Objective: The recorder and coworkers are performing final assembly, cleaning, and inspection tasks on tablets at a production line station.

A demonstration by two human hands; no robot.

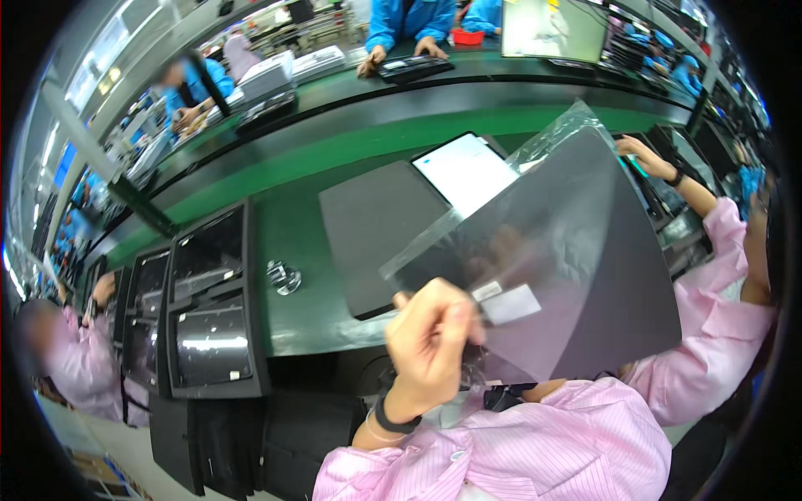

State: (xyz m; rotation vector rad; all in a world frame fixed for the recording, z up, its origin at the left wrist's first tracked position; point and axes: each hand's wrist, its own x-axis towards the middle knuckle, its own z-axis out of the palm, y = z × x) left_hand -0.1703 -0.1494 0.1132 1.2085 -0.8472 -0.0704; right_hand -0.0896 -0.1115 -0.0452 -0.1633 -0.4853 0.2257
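Left hand (430, 334) pinches my dark panel (585, 275) in its clear bag (551, 138); right hand hidden at 3 o'clock, grip unclear. Desk (292, 225) at 10.

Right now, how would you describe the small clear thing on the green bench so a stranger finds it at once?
Start at the long green bench. On its left part, between the black trays and the dark grey pad, lies a small clear film roll. It is the only shiny, see-through, rounded thing there; its neighbours are flat and dark.
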